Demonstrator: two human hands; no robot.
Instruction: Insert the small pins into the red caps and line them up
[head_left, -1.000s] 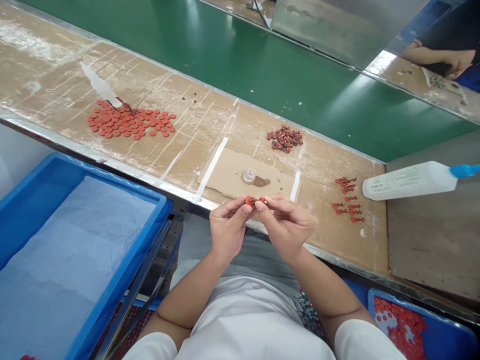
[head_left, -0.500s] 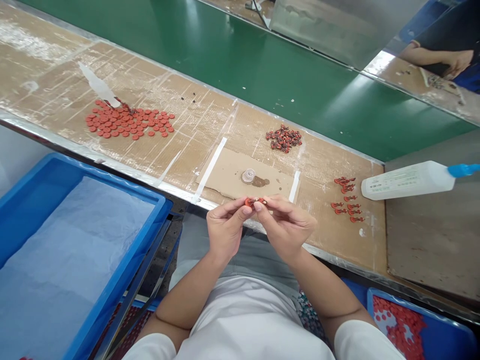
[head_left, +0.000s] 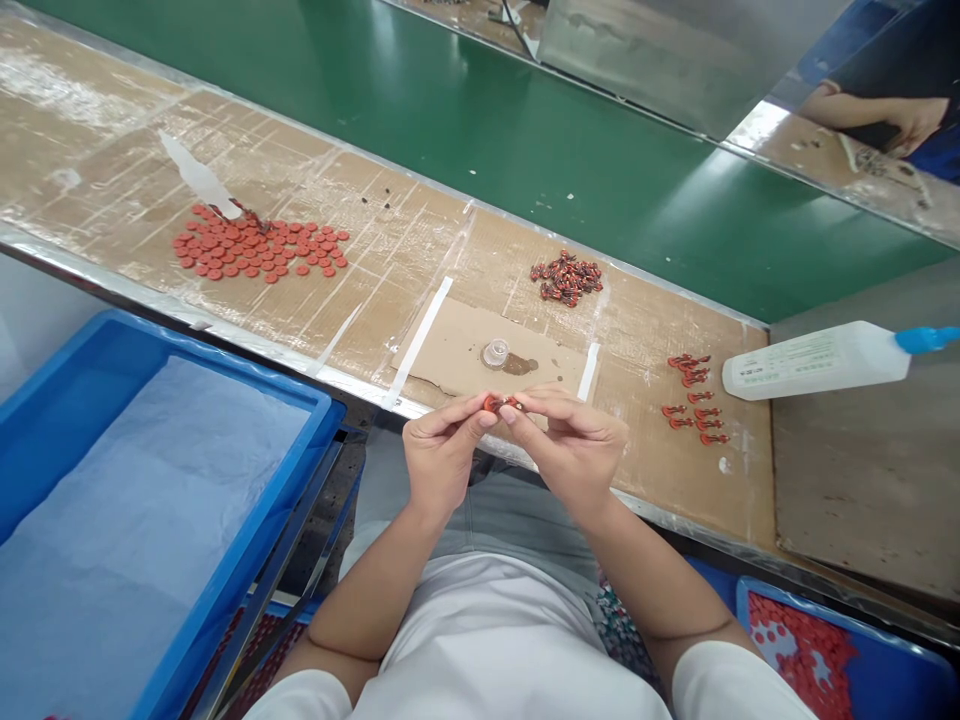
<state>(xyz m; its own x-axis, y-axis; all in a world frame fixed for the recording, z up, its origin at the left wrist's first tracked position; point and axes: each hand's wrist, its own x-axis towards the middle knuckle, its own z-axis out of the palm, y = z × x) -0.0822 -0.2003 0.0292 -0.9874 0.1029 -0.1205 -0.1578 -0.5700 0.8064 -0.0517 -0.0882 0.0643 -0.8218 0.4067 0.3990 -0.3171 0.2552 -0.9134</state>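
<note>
While the counter [head_left: 420, 230] runs slantwise across the view, a blue tray [head_left: 67, 420] sits below its near edge, on the left. A white bottle [head_left: 817, 362] lies on its side at the right, and a spread of red discs [head_left: 247, 245] covers a patch at the left. The left hand [head_left: 442, 450] and the right hand [head_left: 576, 450] meet between these, with a clear cup [head_left: 496, 352] just beyond them on the counter. On each hand the thumb and forefinger are pinched down to the width of a small red-and-dark piece [head_left: 501, 403], held over the counter's near edge.

To do this well, I would steady the red rounded end in the left fingers, keep the right pinch light, and push straight along the piece rather than bend it.

Its long axis lies roughly level, running side to side. The rounded end points to the left hand, the lighter tips to the right; the fingers hide whether it is one part or two.
</note>
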